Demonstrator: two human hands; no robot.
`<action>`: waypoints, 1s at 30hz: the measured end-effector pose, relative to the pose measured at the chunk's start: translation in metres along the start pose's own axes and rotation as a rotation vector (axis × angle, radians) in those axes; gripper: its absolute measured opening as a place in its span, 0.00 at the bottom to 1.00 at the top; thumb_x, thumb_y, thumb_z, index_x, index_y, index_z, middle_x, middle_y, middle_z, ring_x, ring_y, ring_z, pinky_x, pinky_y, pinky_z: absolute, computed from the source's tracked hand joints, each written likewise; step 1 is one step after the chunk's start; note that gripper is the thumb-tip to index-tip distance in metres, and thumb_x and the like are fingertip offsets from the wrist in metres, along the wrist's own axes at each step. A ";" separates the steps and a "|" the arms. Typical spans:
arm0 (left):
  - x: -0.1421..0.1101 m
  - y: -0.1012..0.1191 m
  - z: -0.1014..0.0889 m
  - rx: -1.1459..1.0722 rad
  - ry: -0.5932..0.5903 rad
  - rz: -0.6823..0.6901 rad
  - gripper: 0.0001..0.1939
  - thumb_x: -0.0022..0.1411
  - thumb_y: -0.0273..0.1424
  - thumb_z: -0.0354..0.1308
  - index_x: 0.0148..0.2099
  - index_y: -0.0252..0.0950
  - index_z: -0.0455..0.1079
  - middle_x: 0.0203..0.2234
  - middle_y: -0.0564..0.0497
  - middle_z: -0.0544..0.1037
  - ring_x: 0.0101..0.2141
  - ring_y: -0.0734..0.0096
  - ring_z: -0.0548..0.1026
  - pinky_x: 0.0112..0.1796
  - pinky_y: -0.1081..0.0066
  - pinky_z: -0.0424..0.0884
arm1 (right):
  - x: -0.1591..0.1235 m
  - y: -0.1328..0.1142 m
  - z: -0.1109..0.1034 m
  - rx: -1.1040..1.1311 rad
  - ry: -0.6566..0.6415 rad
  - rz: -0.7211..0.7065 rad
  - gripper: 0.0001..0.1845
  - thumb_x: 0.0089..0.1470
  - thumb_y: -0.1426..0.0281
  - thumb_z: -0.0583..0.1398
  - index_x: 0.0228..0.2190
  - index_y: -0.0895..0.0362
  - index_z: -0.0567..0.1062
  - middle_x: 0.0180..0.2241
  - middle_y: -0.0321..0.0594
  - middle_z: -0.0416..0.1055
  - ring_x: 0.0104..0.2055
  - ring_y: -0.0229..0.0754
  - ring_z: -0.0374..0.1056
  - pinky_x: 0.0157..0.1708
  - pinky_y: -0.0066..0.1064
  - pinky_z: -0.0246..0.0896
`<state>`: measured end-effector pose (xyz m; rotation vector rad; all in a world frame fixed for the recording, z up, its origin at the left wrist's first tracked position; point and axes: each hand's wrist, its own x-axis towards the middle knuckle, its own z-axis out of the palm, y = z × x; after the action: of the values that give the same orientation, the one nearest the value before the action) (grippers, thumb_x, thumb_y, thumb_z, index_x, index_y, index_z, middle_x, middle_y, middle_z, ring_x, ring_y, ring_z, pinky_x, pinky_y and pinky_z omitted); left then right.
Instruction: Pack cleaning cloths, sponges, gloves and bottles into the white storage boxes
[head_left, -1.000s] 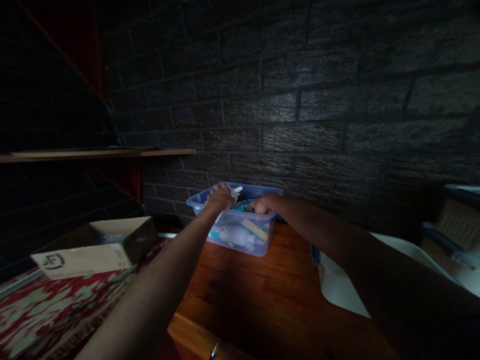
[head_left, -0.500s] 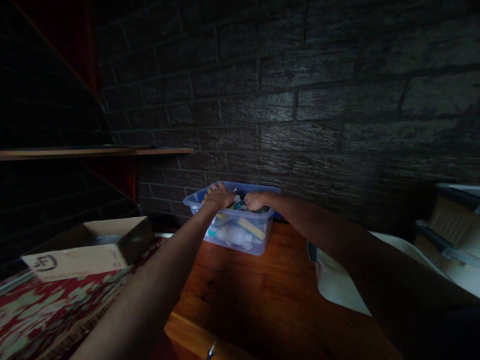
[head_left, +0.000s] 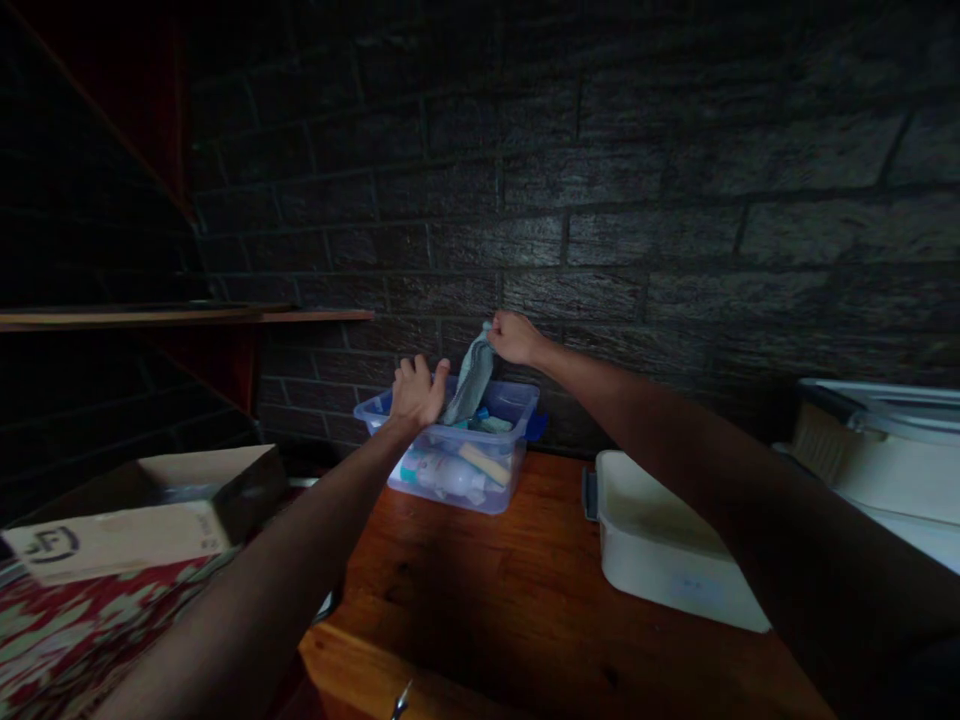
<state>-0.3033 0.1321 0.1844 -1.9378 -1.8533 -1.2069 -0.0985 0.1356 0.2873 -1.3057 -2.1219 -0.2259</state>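
A clear bluish plastic bin (head_left: 450, 480) stands against the brick wall, holding a white bottle (head_left: 442, 470) and other items seen through its side. My right hand (head_left: 514, 337) is above the bin's far side, closed on the upper end of a grey-green cloth-like piece (head_left: 471, 380). This piece hangs slanting down, its lower end at the bin's opening. Over the bin's left part is my left hand (head_left: 417, 390), its fingers and thumb apart, with nothing seen in it. Whether it touches the rim I cannot tell.
On the wooden table (head_left: 480, 580), a white container (head_left: 660, 555) stands right of the bin, with lidded containers (head_left: 885, 450) farther right. An open cardboard box (head_left: 127, 540) sits on a red patterned cloth (head_left: 82, 620) at left. A wooden shelf (head_left: 300, 316) juts from the wall.
My right hand has risen out of the bin, pulling the grey-green piece up with it. My left hand stays by the bin's left part. The view has shifted slightly to the right.
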 end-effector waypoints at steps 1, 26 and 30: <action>-0.003 0.006 -0.006 -0.045 0.009 0.051 0.33 0.74 0.48 0.35 0.65 0.30 0.62 0.60 0.31 0.67 0.62 0.47 0.66 0.61 0.55 0.62 | -0.003 0.003 -0.015 0.008 0.030 0.013 0.13 0.67 0.68 0.56 0.44 0.64 0.77 0.45 0.50 0.77 0.50 0.47 0.73 0.52 0.38 0.66; -0.085 0.247 0.024 -0.753 -0.570 0.478 0.24 0.52 0.54 0.67 0.33 0.36 0.74 0.25 0.54 0.74 0.28 0.67 0.70 0.27 0.73 0.62 | -0.258 0.213 -0.163 0.155 0.006 0.267 0.09 0.63 0.68 0.59 0.34 0.59 0.76 0.29 0.36 0.74 0.29 0.37 0.67 0.31 0.29 0.64; -0.084 0.258 0.015 -0.778 -0.604 0.511 0.24 0.65 0.50 0.49 0.38 0.37 0.76 0.38 0.48 0.81 0.40 0.60 0.75 0.41 0.67 0.70 | -0.266 0.228 -0.170 0.096 -0.012 0.245 0.10 0.60 0.65 0.65 0.32 0.59 0.76 0.33 0.37 0.74 0.37 0.40 0.70 0.42 0.37 0.67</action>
<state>-0.0537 0.0298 0.2173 -3.2194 -0.9394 -1.3655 0.2501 -0.0257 0.2240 -1.4959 -1.9344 -0.0136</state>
